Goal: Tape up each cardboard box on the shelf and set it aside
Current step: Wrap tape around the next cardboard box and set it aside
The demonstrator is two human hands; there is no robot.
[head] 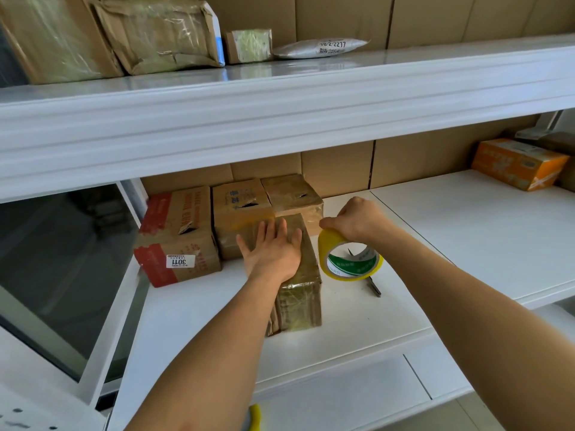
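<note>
A tape-wrapped cardboard box (300, 293) stands on the white shelf (357, 312) in front of me. My left hand (272, 247) presses flat on its top with straight fingers. My right hand (357, 220) grips a yellow tape roll (350, 259) just right of the box, at its top edge. Behind stand three more boxes: one with red print and a "3011" label (177, 234), a middle one with a torn slot (239, 209), and a taped one (294, 194).
A small dark tool (375, 287) lies on the shelf under the roll. An orange box (516, 163) sits at the far right. The upper shelf (280, 98) overhangs, carrying taped parcels (161, 35) and a white mailer bag (320, 48). A yellow item (255, 416) shows at the bottom edge.
</note>
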